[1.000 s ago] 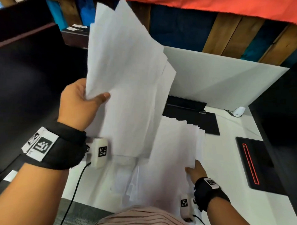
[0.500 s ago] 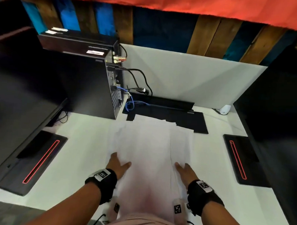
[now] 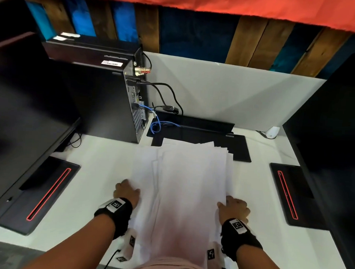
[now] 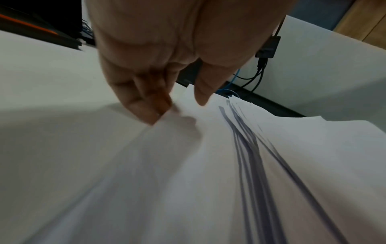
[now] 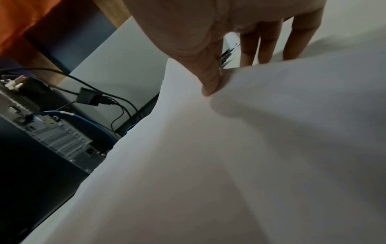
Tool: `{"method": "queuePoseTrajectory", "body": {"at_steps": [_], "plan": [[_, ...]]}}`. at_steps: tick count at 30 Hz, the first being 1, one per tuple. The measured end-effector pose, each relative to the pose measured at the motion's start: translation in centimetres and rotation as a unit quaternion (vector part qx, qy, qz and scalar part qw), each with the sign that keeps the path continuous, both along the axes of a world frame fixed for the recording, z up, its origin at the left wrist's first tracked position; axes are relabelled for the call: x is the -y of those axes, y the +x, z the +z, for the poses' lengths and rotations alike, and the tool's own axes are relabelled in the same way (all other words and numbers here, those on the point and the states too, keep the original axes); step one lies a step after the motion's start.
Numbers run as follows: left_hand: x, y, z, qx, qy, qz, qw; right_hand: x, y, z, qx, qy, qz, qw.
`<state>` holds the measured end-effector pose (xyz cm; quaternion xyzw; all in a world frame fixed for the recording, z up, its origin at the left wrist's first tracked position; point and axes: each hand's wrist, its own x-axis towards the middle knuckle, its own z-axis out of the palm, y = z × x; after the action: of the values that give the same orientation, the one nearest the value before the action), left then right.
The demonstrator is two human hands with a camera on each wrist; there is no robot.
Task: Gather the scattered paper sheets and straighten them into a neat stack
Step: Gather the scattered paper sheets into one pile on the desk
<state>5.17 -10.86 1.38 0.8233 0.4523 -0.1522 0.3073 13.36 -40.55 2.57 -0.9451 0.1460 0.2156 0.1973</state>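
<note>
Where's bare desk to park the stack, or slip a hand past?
Bare white desk lies left of the paper sheets, between them and the left monitor base. A narrower strip runs right of them, up to the right monitor base. Behind is crowded: PC tower, cables and a black mat partly under the sheets.

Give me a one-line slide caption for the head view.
Both hands, left hand and right hand, grip the sides of an uneven stack of paper sheets on a white desk.

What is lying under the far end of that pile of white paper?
The loose white paper sheets overlap a flat black mat on the white desk. Whatever else is beneath the sheets is covered.
</note>
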Motion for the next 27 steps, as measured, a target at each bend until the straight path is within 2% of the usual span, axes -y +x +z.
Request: {"method": "queuePoseTrajectory", "body": {"at_steps": [3, 6, 9, 11, 14, 18, 22, 27], "plan": [[0.4, 0.7, -0.2, 0.008, -0.039, -0.01, 0.999, 0.1, 0.8, 0.0, 0.013, 0.008, 0.015, 1.0], [0.8, 1.3, 0.0, -0.005, -0.034, -0.031, 0.999, 0.3, 2.1, -0.7, 0.011, 0.116, 0.043, 0.992], [0.5, 1.6, 0.2, -0.018, -0.043, -0.045, 0.998, 0.4, 2.6, -0.7, -0.008, 0.226, -0.013, 0.974], [0.2, 1.8, 0.2, -0.018, -0.057, -0.05, 0.997, 0.6, 2.6, -0.7, 0.004, 0.277, -0.082, 0.957], [-0.1, 1.7, 0.1, -0.012, -0.09, -0.053, 0.994, 1.1, 2.9, -0.7, -0.013, 0.317, -0.162, 0.934], [0.7, 1.2, -0.5, 0.005, -0.149, -0.05, 0.988, 1.3, 2.8, -0.4, -0.122, 0.356, -0.083, 0.923], [1.5, 1.3, -0.8, 0.029, -0.19, -0.042, 0.98, 1.4, 2.1, -0.5, -0.107, 0.393, -0.067, 0.911], [1.7, 0.9, 0.0, 0.057, -0.139, -0.003, 0.989, 2.8, 1.7, -0.9, -0.092, 0.443, -0.086, 0.887]]}}
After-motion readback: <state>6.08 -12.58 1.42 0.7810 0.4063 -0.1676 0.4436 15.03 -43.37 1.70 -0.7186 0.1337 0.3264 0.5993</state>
